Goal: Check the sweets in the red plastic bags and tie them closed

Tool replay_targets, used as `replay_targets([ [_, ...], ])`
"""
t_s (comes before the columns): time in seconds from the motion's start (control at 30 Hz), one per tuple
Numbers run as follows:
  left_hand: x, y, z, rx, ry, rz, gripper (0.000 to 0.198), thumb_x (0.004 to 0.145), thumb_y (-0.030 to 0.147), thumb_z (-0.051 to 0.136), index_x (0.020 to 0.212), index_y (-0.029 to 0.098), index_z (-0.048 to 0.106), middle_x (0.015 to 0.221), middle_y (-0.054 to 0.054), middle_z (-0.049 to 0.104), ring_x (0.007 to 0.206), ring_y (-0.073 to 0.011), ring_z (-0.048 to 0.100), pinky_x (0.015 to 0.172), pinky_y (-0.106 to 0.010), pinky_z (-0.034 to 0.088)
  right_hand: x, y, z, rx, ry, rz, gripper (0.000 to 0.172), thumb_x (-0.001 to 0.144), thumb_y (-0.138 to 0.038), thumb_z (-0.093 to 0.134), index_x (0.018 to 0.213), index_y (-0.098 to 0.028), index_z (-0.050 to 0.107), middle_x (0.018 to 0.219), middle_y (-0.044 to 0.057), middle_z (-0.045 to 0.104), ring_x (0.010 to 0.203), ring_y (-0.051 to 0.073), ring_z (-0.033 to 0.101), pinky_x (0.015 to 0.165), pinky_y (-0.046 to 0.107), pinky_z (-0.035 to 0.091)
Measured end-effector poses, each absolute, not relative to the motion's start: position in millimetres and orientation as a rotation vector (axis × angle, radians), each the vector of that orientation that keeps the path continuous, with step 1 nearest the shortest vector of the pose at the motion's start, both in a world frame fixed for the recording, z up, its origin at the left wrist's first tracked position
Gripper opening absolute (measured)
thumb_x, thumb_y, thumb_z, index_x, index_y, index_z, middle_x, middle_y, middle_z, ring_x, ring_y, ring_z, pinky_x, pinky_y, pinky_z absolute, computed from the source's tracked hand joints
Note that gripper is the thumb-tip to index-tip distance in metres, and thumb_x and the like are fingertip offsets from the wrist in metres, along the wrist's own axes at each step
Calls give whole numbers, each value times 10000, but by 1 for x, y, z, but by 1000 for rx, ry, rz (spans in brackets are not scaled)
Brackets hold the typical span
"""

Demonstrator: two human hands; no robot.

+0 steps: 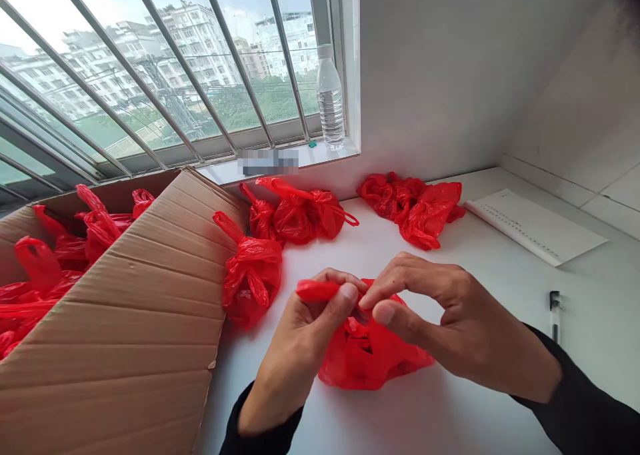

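A red plastic bag (375, 362) rests on the white table in front of me, with something dark showing through its gathered opening. My left hand (320, 322) pinches one twisted handle of the bag between thumb and fingers, and the handle's end sticks out to the left. Close beside it, my right hand (440, 315) has its bent fingertips on the gathered top of the bag, the thumb near the index finger. Exactly what those right fingertips grip is partly hidden.
Left stands a cardboard box (125, 308) of red bags. One tied bag (253, 282) sits against it; several more (300, 212) lie by the wall, with another cluster (420, 208) further right. A notepad (540, 225), pen (555, 315) and sill bottle (331, 102) are also there.
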State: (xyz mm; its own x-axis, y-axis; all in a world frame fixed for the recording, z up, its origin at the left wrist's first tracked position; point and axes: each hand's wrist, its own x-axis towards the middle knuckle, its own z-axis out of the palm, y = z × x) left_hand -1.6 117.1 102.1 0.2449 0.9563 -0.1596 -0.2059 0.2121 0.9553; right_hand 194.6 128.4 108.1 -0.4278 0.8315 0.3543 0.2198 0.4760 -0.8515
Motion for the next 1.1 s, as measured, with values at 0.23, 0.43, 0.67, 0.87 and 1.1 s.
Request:
replay_targets([
  [0.23,-11,118,112,1562,1085,911,38,938,199,641,920,232,646,857,33,651,790,-84,619,743,-161,498,191,147,100,-974,-1908,1144,341,1048,-454,439,1311,-287,579,1118,6,679,1040,164,608,902,306,470],
  [0.43,-14,123,92,2075,1264,1069,474,878,-28,556,1202,311,625,1100,40,696,1031,-89,666,909,-166,500,191,158,92,-1047,-1934,1285,373,1046,-454,406,1268,-250,625,787,-19,588,660,136,492,613,284,404],
  [0.67,-10,128,86,2264,1171,1236,373,907,-29,563,1125,249,686,1117,-7,676,1042,-94,654,915,-165,501,194,173,73,-856,-2013,1574,279,1006,-422,511,1164,-216,615,889,5,635,743,141,541,660,275,437],
  [0.87,-17,126,91,2250,1228,868,450,1011,102,495,1388,344,544,1206,5,642,1090,-92,629,939,-193,486,192,169,80,-928,-1890,1386,146,978,-367,573,1000,-224,556,1001,2,646,934,165,611,895,330,473],
  [1.1,-27,123,99,2280,1291,617,507,1073,266,362,1576,289,301,1411,-34,574,1303,-137,480,1118,-274,359,199,171,76,-1076,-1933,1161,173,996,-414,525,985,-247,571,914,-13,620,842,161,577,771,324,466],
])
